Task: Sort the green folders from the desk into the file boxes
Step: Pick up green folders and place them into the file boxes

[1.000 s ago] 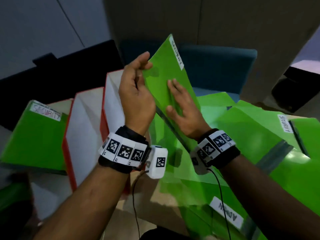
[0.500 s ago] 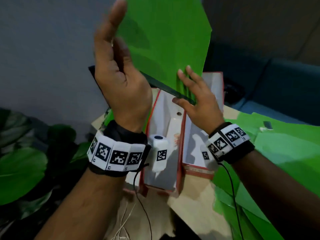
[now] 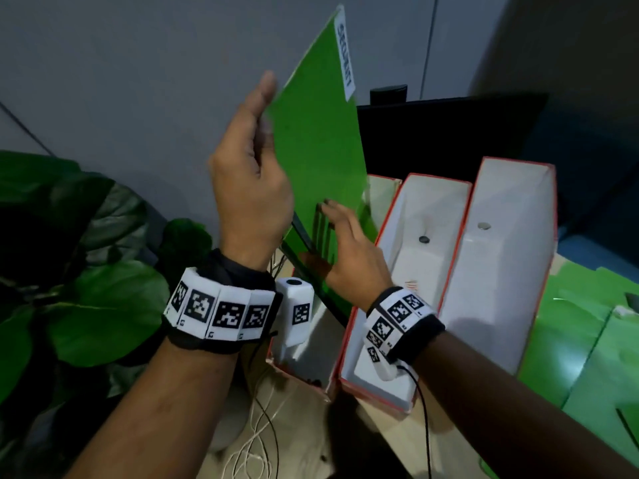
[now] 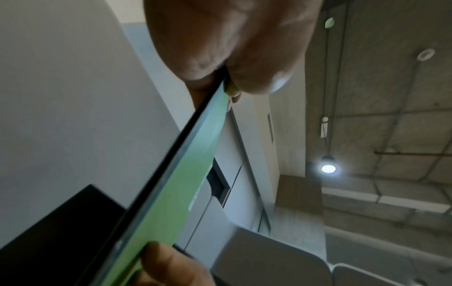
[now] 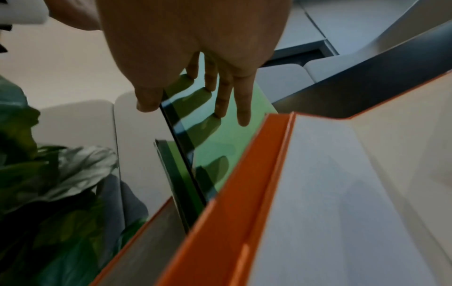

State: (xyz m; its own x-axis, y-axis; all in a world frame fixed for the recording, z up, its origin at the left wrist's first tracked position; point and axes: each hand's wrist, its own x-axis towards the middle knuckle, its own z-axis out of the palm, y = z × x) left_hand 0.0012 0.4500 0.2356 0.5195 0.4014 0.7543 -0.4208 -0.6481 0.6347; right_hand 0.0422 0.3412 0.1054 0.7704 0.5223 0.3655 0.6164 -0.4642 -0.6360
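Note:
A green folder point(image 3: 321, 133) with a white "SECURITY" label point(image 3: 345, 53) stands nearly upright over the leftmost of three red-edged white file boxes point(image 3: 301, 373). Its lower end dips into that box. My left hand point(image 3: 266, 112) pinches the folder's left edge between thumb and fingers, as the left wrist view point(image 4: 225, 85) shows close up. My right hand point(image 3: 328, 216) lies with straight fingers flat on the folder's face point(image 5: 220, 125), low down by the black spine. Another green folder edge point(image 5: 166, 164) stands in the same box.
The middle file box point(image 3: 415, 209) and the right file box point(image 3: 511, 209) stand open beside it. Several green folders point(image 3: 587, 340) lie on the desk at the right. A leafy plant point(image 3: 86, 288) fills the left, a black monitor point(image 3: 449, 133) stands behind, and white cables point(image 3: 256, 444) hang off the desk's front.
Both hands have carried the folder left, away from the pile on the desk, and turned it upright. Its lower end now sits in the leftmost file box.

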